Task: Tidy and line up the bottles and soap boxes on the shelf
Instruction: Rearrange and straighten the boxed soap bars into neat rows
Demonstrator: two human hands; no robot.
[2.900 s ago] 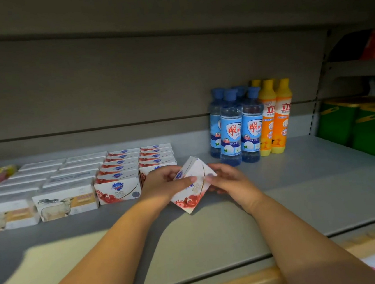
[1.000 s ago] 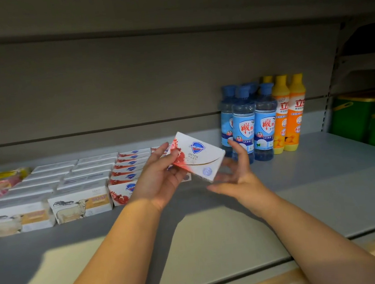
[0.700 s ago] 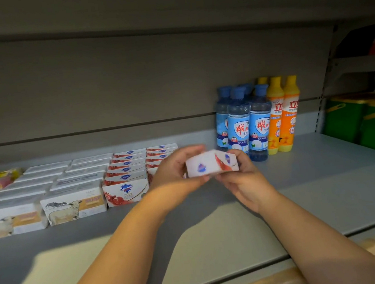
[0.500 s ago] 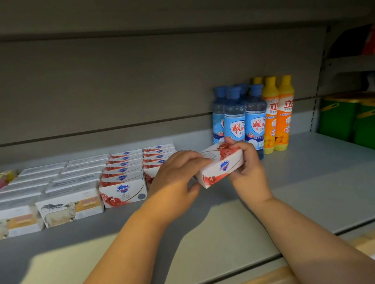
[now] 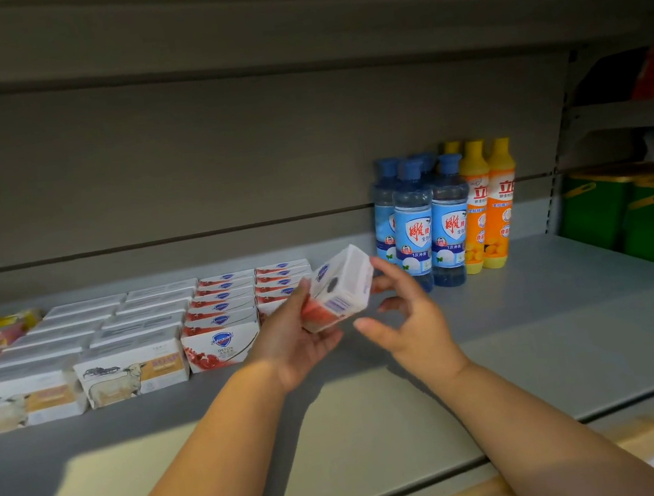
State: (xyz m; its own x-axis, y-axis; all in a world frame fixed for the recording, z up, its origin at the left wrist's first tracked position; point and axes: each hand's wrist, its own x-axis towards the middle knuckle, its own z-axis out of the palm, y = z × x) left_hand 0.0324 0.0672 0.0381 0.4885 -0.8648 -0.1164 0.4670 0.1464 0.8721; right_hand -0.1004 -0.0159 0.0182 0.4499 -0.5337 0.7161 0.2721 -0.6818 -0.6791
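Holding a soap box (image 5: 340, 287) tilted up over the shelf (image 5: 553, 323), we wrap our left hand (image 5: 297, 340) round its near end. Our right hand (image 5: 412, 321) holds nothing, its fingers loose, just beside the box. More soap boxes (image 5: 219, 323) lie in rows on the left. Behind stand blue bottles (image 5: 416, 232) and orange bottles (image 5: 491, 207).
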